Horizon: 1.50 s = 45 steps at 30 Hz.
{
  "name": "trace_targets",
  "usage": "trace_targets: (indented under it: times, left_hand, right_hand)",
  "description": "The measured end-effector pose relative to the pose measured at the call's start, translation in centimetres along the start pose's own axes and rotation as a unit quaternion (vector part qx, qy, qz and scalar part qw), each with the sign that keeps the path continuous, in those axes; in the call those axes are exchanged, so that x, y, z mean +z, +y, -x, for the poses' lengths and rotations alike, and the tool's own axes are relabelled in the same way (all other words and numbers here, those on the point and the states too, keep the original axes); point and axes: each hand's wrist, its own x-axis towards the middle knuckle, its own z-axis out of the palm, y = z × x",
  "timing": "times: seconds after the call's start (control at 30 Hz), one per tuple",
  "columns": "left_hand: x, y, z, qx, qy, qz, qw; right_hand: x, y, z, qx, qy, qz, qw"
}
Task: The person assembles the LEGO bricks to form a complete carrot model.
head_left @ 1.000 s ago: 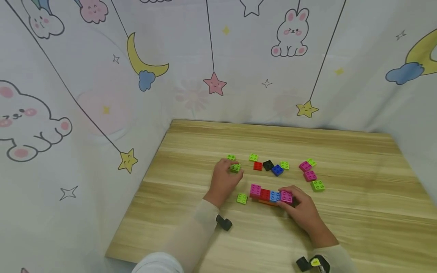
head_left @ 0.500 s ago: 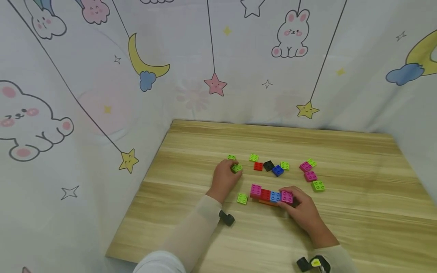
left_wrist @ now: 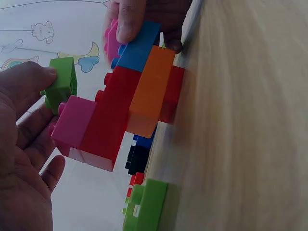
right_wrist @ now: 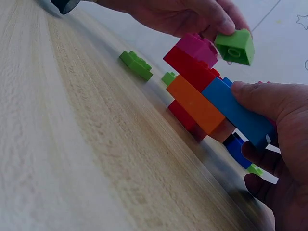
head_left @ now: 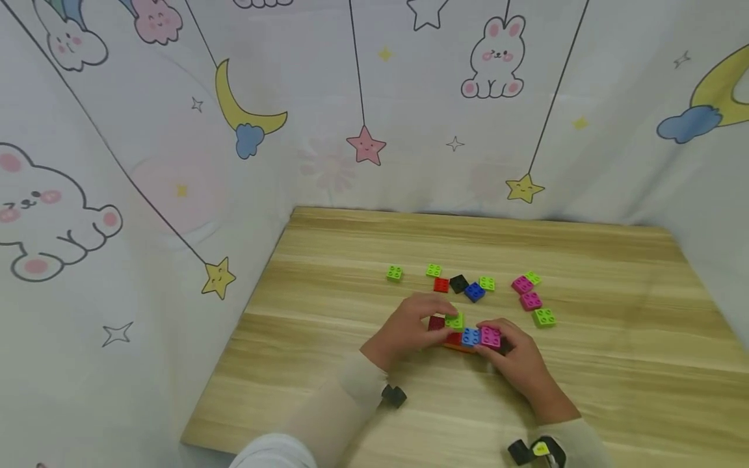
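My left hand [head_left: 409,328] pinches a green brick [head_left: 454,320] between thumb and finger, just above the red part of a built block structure. In the left wrist view the green brick [left_wrist: 62,83] is apart from the structure, beside its pink brick [left_wrist: 74,121]. The structure has red, blue and pink bricks on top, an orange brick [right_wrist: 195,103] below and a red one [right_wrist: 182,118] at the bottom. My right hand [head_left: 521,357] grips its right end, thumb on the blue brick [right_wrist: 238,108], by the pink brick [head_left: 490,336].
Behind the structure lie green, red [head_left: 441,285], black [head_left: 459,283] and blue [head_left: 474,292] bricks. A green brick [head_left: 394,273] is at the back left. Pink [head_left: 530,301] and green [head_left: 544,318] bricks lie to the right. A patterned cloth [head_left: 409,182] hangs behind the table [head_left: 614,338].
My left hand has carried the green brick right and nearer, from the back left to above the structure. It now hides the loose green brick at the structure's left. My right hand keeps its grip.
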Motion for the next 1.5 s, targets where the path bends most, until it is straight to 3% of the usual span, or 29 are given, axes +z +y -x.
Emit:
trace_targets:
  times: [0.13,0.3,0.7,0.93,1.5]
  left_hand:
    - [0.5,0.1,-0.3,0.019,-0.042,-0.061,0.997]
    - [0.4,0.2,-0.3,0.024,-0.059,-0.091,0.9938]
    - [-0.2,0.5,-0.3,-0.014,-0.095,-0.088,0.9915]
    - [-0.4,0.7,-0.9,-0.022,-0.124,-0.039,0.9913]
    - [-0.2,1.3,-0.8,-0.071,-0.119,-0.017,0.9902]
  right_hand:
    - [0.1,-0.1,-0.1,-0.004,0.002,-0.004,1.0]
    - [0.0,-0.1,-0.1,-0.007,0.002,-0.004,1.0]
    - [0.1,-0.4,-0.1,-0.002,0.001,-0.007,1.0]
    - [0.2,-0.4,0.0,-0.001,-0.001,-0.002,1.0]
    - [0.4,0.2,-0.1,-0.02,0.009,-0.004,0.9998]
